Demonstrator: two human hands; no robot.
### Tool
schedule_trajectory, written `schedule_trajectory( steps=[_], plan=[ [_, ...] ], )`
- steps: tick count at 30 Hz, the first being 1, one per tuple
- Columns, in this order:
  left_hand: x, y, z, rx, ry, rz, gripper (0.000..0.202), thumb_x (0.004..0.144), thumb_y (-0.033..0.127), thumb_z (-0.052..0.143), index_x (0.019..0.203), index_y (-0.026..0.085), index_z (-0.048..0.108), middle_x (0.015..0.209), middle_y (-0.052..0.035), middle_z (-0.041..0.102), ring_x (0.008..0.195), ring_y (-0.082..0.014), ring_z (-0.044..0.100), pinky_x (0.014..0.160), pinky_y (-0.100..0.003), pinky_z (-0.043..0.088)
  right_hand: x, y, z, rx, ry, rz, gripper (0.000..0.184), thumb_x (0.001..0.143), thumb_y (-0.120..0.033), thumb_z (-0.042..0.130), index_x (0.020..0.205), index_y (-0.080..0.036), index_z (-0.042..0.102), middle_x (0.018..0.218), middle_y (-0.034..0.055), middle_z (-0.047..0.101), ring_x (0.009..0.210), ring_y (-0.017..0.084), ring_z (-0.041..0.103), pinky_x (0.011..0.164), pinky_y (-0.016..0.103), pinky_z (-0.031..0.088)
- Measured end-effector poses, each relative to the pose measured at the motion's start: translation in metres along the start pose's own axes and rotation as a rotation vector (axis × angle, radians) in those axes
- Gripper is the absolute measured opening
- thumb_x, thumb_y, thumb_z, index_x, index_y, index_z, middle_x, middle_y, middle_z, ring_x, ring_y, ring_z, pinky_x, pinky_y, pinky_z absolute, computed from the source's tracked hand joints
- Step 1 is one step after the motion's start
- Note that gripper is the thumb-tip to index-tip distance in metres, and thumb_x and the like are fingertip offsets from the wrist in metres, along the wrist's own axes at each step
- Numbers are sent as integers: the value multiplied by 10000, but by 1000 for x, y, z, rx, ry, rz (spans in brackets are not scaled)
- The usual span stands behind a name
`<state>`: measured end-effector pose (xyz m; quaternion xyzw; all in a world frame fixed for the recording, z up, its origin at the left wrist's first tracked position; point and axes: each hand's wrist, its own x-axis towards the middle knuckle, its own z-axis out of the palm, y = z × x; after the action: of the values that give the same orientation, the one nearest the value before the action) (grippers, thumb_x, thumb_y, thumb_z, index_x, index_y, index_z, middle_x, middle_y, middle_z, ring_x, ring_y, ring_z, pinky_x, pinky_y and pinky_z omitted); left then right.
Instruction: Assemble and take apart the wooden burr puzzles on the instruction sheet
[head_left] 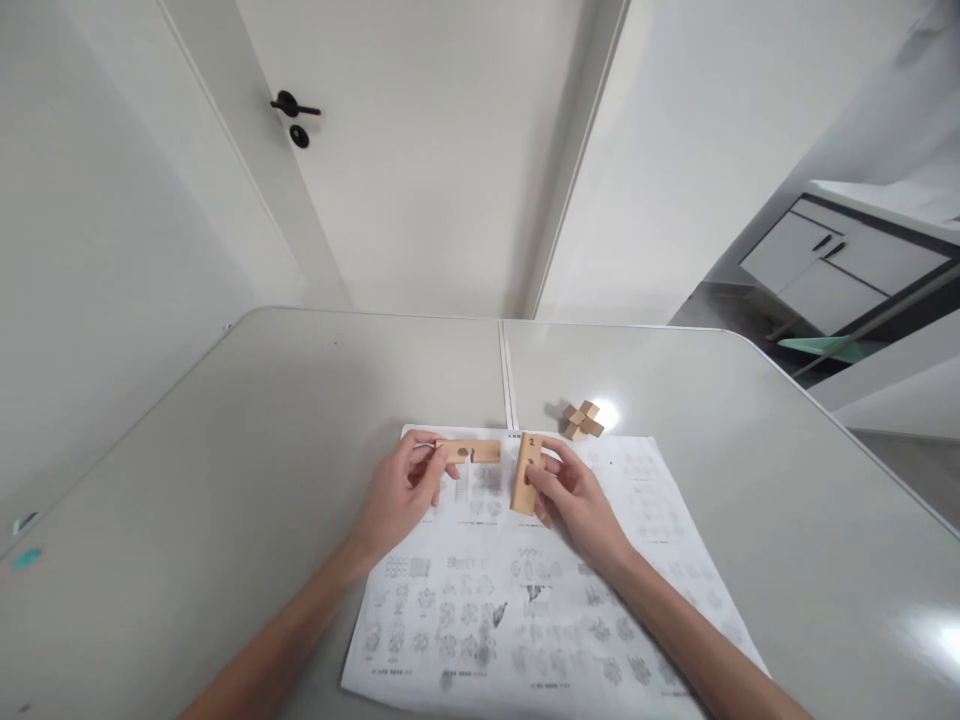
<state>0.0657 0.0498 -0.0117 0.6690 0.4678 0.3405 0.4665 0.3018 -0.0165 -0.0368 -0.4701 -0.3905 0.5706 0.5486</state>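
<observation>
My left hand (405, 488) pinches a notched wooden puzzle piece (486, 452) by its left end. That piece lies sideways, with a dark mark and a cut in its edge. In my right hand (576, 492) is a numbered wooden puzzle piece (524, 488), held nearly upright and marked with a "2" near its top. A small gap separates the two pieces. Both hands are over a printed sheet (547, 655) covered in small diagrams. Beyond my right hand, an assembled wooden burr puzzle (583, 420) rests on the table at the sheet's far edge.
The light grey table (225, 480) has a seam (508, 375) running away from me at its middle. Behind it stands a white door (427, 150) with a black handle (296, 105). A white cabinet (847, 265) is at the right. A teal spot (27, 558) shows at far left.
</observation>
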Motion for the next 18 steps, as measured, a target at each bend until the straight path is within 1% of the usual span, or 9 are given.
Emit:
schedule_trajectory(
  steps=[2,4,6,8,10,12,14,16,18],
  plan=[
    [-4,-1,6,148,12,41,192,1027,429,545,1042,238,526,782,4,745,493,-114,530,523,-255,422,-1,1,3,-145,17,-35,490,950,-500,720,1344,-264,549,732,-74,546,462,103,519,470,253,445],
    [-7,-2,11,262,6,93,132,1012,372,558,1044,251,520,699,38,701,493,-122,534,530,-250,406,-3,3,6,-259,29,-54,504,953,-522,699,1354,-269,530,737,-66,552,484,127,551,464,265,464],
    [-9,-3,14,336,-13,138,94,1003,334,554,1048,258,522,616,70,625,477,-125,516,533,-249,383,-4,6,6,-335,43,-64,472,955,-536,683,1315,-266,538,726,-59,558,504,146,577,463,271,470],
    [-10,-5,15,382,-41,167,68,999,318,550,1030,262,525,580,82,580,455,-127,500,528,-251,362,-5,8,6,-397,56,-72,421,962,-538,666,1257,-263,546,714,-53,575,515,156,596,481,278,477],
    [-11,-6,15,416,-90,183,83,989,314,565,1049,266,535,584,79,590,457,-138,520,528,-255,365,-4,8,5,-464,72,-88,368,977,-537,640,1199,-258,548,698,-46,599,509,160,599,501,288,478],
    [-12,-8,15,464,-153,206,142,974,312,588,1104,272,546,573,83,601,455,-150,538,536,-262,381,-4,8,5,-539,93,-101,327,989,-542,613,1134,-255,551,678,-40,613,498,164,590,501,293,460],
    [-13,-10,15,526,-188,250,214,961,331,614,1157,273,552,544,93,591,446,-154,545,553,-267,400,-4,7,4,-611,118,-108,305,995,-547,594,1065,-253,550,654,-37,615,487,167,575,494,294,432],
    [-12,-13,13,597,-160,302,226,956,372,632,1147,268,571,515,97,563,431,-147,529,562,-268,400,-3,6,4,-673,136,-115,293,998,-542,581,1016,-252,543,631,-33,619,489,171,561,502,297,419],
    [-9,-15,8,670,-73,340,167,973,378,606,1090,259,596,510,91,533,434,-137,510,562,-262,384,-3,6,4,-716,144,-121,284,1003,-535,564,998,-252,541,622,-26,630,494,177,553,509,298,410]
  ],
)
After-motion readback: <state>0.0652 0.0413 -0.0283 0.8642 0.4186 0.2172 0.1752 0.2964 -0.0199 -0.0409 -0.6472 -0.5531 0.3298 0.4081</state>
